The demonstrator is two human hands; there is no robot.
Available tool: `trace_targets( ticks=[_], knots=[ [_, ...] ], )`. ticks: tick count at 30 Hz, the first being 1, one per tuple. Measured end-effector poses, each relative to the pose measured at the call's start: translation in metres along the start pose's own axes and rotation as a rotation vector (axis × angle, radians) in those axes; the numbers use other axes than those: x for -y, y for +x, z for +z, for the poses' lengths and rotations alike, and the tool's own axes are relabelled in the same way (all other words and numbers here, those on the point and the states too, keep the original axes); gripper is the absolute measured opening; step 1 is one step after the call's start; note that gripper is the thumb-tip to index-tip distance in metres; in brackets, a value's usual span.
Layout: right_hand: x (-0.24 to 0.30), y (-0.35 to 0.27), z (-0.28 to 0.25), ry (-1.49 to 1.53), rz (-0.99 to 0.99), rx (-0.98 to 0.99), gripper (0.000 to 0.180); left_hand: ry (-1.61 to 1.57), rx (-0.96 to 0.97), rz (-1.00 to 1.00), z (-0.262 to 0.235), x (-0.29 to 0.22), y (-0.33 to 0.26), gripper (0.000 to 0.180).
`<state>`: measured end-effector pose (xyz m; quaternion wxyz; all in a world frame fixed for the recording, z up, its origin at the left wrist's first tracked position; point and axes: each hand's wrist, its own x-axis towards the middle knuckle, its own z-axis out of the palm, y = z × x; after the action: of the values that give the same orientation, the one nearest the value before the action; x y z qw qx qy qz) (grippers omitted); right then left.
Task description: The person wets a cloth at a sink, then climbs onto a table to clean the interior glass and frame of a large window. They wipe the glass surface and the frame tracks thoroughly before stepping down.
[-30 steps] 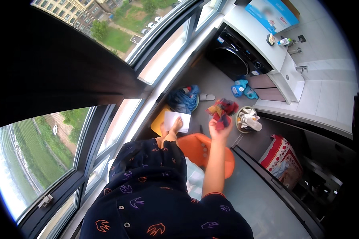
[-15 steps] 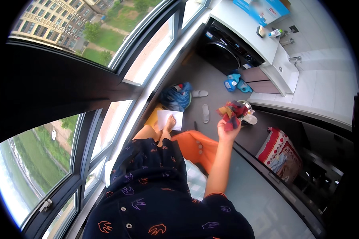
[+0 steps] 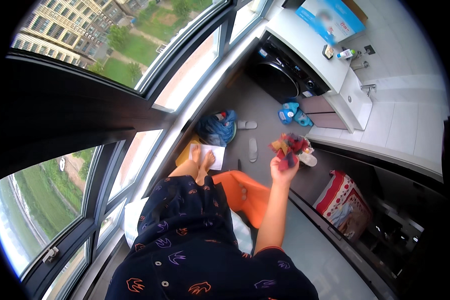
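Observation:
My right hand (image 3: 283, 173) reaches forward with the arm stretched out, its fingers closed on the lower end of a crumpled red cloth (image 3: 288, 149) with tan and dark grey patches. The cloth stands up above my fingers, and its far part overlaps a container on the floor behind it. A pale shoe or slipper (image 3: 308, 159) shows beside the cloth. My left hand is out of view. My bare feet (image 3: 205, 160) rest on a white sheet (image 3: 217, 153).
An orange chair (image 3: 244, 192) is beside my legs. A basin of blue clothes (image 3: 217, 128), grey slippers (image 3: 253, 150) and blue detergent bottles (image 3: 288, 114) are on the floor. Further off stand a black washing machine (image 3: 277, 75) and a white sink (image 3: 356, 100). Windows line the left.
My view has shifted slightly, and both feet now show on the white sheet. My right hand still holds the red cloth in nearly the same pose.

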<state>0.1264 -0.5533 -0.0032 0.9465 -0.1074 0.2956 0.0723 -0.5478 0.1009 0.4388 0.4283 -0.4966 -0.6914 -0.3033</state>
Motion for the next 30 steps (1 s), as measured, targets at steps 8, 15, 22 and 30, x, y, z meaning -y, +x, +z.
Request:
trace_targets(
  ticks=[8,15,22,30],
  knots=[
    [-0.009,-0.008,-0.006,0.140,0.083,-0.038,0.024,-0.822,1.346,0.027,0.047,-0.175,-0.437,0.019],
    [-0.030,-0.044,0.017,-0.003,0.071,-0.095,0.021,-1.510,1.400,1.576,-0.184,-0.531,-0.560,0.042],
    [-0.041,-0.082,0.006,0.019,0.014,-0.141,0.020,-1.452,0.762,1.336,-0.244,-0.699,-0.615,0.069],
    [-0.032,-0.120,-0.008,0.152,-0.232,-0.362,0.025,-1.314,0.603,1.411,-0.222,-0.711,-0.630,0.071]
  ],
)
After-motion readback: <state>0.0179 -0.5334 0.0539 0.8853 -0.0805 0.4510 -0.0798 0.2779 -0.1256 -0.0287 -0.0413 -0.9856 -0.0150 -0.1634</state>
